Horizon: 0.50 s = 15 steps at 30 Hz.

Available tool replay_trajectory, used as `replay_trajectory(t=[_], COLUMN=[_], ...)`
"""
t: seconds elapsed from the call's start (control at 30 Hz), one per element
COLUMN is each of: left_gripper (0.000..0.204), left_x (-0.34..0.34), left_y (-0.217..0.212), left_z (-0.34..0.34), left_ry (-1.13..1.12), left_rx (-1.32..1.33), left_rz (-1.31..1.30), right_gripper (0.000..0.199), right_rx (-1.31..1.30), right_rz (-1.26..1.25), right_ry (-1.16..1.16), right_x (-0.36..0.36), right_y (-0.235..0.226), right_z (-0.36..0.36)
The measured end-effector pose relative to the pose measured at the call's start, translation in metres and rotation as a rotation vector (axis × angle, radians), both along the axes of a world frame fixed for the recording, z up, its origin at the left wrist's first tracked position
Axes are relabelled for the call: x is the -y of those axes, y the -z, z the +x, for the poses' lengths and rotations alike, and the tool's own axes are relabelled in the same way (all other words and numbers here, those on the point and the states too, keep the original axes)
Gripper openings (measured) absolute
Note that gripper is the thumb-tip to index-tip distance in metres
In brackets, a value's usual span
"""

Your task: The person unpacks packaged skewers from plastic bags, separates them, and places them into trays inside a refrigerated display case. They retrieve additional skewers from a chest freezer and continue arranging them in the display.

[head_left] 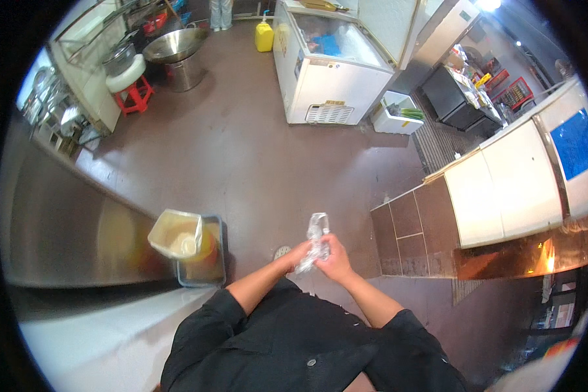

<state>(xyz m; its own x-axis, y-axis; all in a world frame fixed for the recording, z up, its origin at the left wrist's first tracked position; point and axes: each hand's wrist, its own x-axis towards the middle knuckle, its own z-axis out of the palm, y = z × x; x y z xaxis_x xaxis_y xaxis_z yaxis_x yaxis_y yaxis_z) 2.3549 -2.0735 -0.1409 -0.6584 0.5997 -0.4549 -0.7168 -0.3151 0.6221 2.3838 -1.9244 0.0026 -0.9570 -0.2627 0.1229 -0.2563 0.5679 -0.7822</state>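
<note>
Crumpled clear plastic (317, 230), thin like a bag or film, is held out in front of my body above the brown floor. My left hand (296, 254) grips its lower left side with the fingers closed. Wrapped round its right side is my right hand (335, 259), close against the left. Part of the plastic stands up above the fingers, and some hangs between the hands. Whether anything is inside it, I cannot tell.
To my left, a lined yellowish bin (179, 236) sits by a grey-blue tub (219, 255). Ahead stand a white chest freezer (330, 95), a yellow jug (264, 36) and a foam box (387, 121) holding green vegetables. A low tiled wall (408, 228) borders the right. Someone's legs (221, 14) show far back.
</note>
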Motion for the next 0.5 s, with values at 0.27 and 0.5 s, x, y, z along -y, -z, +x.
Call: replay_trajectory(t=[0.27,0.5], left_gripper=[0.074,0.076], left_x=[-0.119,-0.207], left_y=[-0.142,-0.120], left_z=[-0.320,-0.566], left_ry=[0.149,0.251], left_rx=[0.036,-0.600], left_rz=[0.274,-0.192], right_gripper=[0.030,0.052], right_rx=[-0.234,-0.142], right_rz=[0.163,0.203], right_ry=[0.304,0.050], right_x=[-0.145,-0.240], right_y=[-0.027,-0.006], right_z=[-0.291,-0.528])
